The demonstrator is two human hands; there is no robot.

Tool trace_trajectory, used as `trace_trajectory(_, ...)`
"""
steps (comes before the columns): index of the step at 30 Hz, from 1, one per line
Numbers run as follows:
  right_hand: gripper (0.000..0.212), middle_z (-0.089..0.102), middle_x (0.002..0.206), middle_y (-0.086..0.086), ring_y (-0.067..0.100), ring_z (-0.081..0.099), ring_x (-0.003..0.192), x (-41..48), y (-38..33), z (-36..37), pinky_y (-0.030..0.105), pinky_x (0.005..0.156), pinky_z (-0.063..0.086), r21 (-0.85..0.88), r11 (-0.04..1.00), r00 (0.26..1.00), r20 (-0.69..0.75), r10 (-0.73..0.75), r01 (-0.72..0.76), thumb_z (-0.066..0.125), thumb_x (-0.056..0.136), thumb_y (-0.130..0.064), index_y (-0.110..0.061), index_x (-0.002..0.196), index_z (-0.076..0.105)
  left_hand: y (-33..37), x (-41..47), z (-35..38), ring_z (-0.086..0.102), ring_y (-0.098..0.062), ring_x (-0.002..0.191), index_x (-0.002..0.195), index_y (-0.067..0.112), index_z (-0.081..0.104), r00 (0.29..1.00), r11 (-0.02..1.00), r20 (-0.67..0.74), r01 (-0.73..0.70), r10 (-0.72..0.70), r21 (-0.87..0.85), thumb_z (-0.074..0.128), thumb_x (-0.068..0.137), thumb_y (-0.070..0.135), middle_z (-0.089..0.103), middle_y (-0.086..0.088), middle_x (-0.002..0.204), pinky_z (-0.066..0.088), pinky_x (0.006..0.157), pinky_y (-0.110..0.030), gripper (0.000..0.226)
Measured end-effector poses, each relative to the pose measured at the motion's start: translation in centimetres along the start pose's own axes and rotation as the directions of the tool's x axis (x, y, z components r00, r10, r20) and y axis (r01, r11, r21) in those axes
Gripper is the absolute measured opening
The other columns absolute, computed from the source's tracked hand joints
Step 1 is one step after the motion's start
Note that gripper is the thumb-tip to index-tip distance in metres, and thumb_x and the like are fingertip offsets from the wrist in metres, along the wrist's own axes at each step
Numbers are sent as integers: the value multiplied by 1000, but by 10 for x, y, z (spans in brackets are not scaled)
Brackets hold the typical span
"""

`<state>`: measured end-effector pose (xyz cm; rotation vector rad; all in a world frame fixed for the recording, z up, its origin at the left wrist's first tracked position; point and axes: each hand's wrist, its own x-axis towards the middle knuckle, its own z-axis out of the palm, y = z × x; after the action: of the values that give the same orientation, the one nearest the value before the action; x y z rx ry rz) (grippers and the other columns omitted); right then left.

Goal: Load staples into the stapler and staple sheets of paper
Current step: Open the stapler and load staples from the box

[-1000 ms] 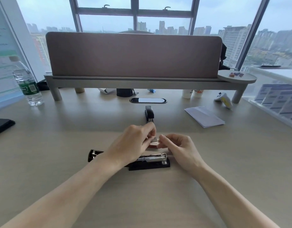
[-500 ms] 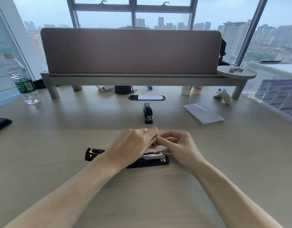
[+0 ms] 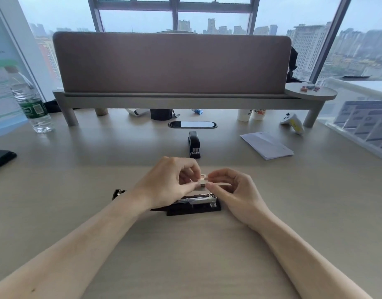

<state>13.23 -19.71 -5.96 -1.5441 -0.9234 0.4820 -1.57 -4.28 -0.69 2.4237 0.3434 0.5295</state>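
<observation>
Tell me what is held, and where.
A small pale block, likely staples, pinched in the fingers: left hand at its left end, right hand at its right end.

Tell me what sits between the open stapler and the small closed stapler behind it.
Head view: the left hand and right hand pinch a small pale block, likely staples, there; past them, bare desk.

No legible txt. Orange chars on white cup (image 3: 258,114) too blurred to read; green label w/ barcode on water bottle (image 3: 31,104) also unreadable.
</observation>
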Motion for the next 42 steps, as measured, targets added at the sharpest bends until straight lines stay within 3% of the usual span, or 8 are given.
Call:
trace_trajectory(3,36,79,112,-5,22,79,90,-10,-1,-14,37,91,60,-112,993,992,127,-9,23,86,72,-44,-33,104,75,1,-8,-10,73,-7,74,85,27,78,1000,1000,-19,15,-15,27,84,86,18,77,8,75,58,70,-19,10)
trace_trajectory(9,19,83,91,0,8,78,84,-15,2,-23,25,84,59,-207,977,983,184,-19,57,90,79,-13,-21,94,81,2,-21,-11,74,-10,76,87,25,78,993,997,106,-49,43,55,83,84,15,78,10,78,60,74,-31,11)
trace_trajectory(16,12,82,88,9,35,77,89,-13,4,-21,51,89,60,-201,978,989,144,-34,63,87,82,-17,-23,91,82,0,-22,-10,74,-7,78,86,27,79,994,993,91,-65,57,93,82,84,18,77,10,75,56,68,-20,10)
trace_trajectory(19,12,82,87,7,25,78,84,-13,4,-21,50,89,61,-200,978,990,134,-35,61,88,81,-16,-24,90,82,-2,-23,-10,73,-6,79,88,28,80,993,991,104,-74,63,109,82,85,22,77,13,77,58,74,-27,8)
trace_trajectory(25,13,82,86,5,21,78,81,-13,5,-21,39,86,61,-201,978,990,138,-25,52,88,81,-14,-23,89,82,-2,-23,-8,73,-6,79,90,30,80,992,992,108,-73,62,100,81,85,22,78,13,78,60,77,-33,10)
trace_trajectory(30,13,81,86,6,31,77,89,-13,6,-21,47,90,61,-202,978,991,129,-30,56,87,81,-18,-26,90,82,1,-21,-7,73,-6,82,90,32,81,990,990,109,-95,84,100,80,85,20,78,17,78,61,79,-35,12)
trace_trajectory(33,12,81,86,5,28,77,86,-14,6,-21,47,90,61,-207,977,992,125,-30,56,88,81,-19,-26,90,82,3,-21,-7,74,-5,80,88,29,80,994,990,43,-101,97,96,82,85,17,78,14,77,61,77,-33,13)
trace_trajectory(42,12,82,87,2,27,78,88,-14,6,-22,49,91,62,-210,976,991,128,-37,64,87,81,-20,-25,91,82,5,-23,-5,76,-4,76,87,26,81,998,997,42,-46,44,61,83,85,13,79,12,76,62,75,-31,14)
